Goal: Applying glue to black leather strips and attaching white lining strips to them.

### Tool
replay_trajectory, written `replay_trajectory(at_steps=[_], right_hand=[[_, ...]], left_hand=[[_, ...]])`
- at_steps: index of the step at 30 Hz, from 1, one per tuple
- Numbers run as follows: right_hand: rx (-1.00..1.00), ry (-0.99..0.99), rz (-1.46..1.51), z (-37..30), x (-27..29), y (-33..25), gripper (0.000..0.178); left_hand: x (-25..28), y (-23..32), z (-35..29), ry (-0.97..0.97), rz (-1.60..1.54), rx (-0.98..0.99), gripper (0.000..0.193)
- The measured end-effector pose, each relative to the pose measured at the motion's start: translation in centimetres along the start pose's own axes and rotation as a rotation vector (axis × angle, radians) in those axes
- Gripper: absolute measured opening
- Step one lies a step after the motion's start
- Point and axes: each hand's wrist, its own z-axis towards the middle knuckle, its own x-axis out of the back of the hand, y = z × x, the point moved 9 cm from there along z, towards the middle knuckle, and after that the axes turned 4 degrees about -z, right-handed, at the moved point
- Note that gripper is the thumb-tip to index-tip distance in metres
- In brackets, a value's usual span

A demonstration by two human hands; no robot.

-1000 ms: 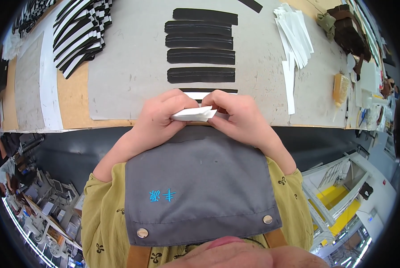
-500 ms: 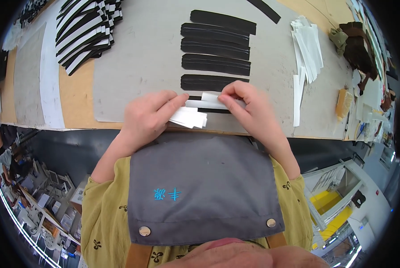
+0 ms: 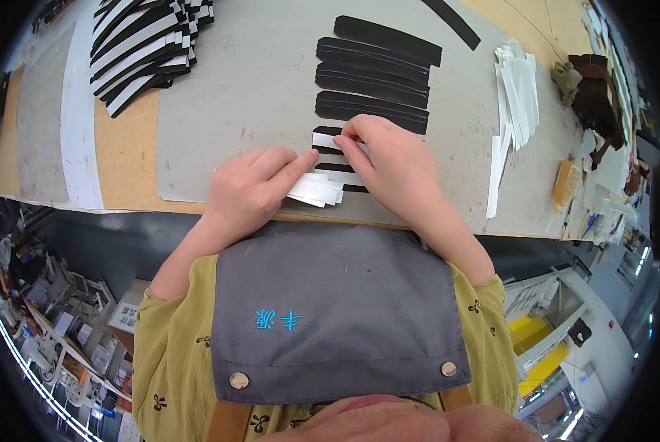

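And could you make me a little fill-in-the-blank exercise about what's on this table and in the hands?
1. The left hand holds a bunch of strips coloured ____.
2. The right hand touches a white strip, and the wider strip beneath it is ____.
3. The heap of black-and-white strips lies toward the person's ____.
4. The loose white strips lie toward the person's ____.

Missing words: white; black; left; right.

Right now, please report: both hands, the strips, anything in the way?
Left hand holding white bundle. Right hand pinching white strip, lying over black strip. In view's way: right hand, hiding both strips' right ends.
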Motion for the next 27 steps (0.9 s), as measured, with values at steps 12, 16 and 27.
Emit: replay_trajectory(at_steps=[12,16,27], right_hand=[[0.010,0.033,-0.093,0.2,-0.2,-0.1,0.015],[0.009,0.039,-0.107,0.2,-0.2,-0.1,0.015],[-0.079,0.033,-0.091,-1.3,1.1,2.0,0.017]], left_hand=[[0.0,-0.3,-0.1,0.012,-0.030,0.010,0.056],[0.0,-0.6,0.0,0.008,-0.024,0.040,0.067],[-0.4,-0.7,0.2,-0.012,-0.044,0.059,0.067]])
